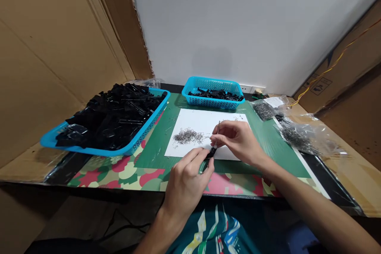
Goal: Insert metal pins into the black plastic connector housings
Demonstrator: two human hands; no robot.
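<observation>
My left hand (pixel 190 168) is closed on a small black plastic part (pixel 211 152), held low over the front edge of a white sheet (pixel 178 149). Pinched in my right hand (pixel 235 139) is a thin, pointed tool (pixel 219 127), perhaps tweezers; its lower end meets the black part. Fingers hide much of both things. Left of my hands, a loose pile of tiny metal springs or wire clips (pixel 188 136) lies on the sheet, with a few strays around it.
A large blue basket (pixel 125 150) heaped with black parts stands at the left. Behind the sheet sits a smaller blue basket (pixel 212 103) holding black parts. Clear bags of small metal pieces (pixel 263 110) lie at the right. A green mat (pixel 154 154) covers the table; cardboard walls (pixel 59 27) flank it.
</observation>
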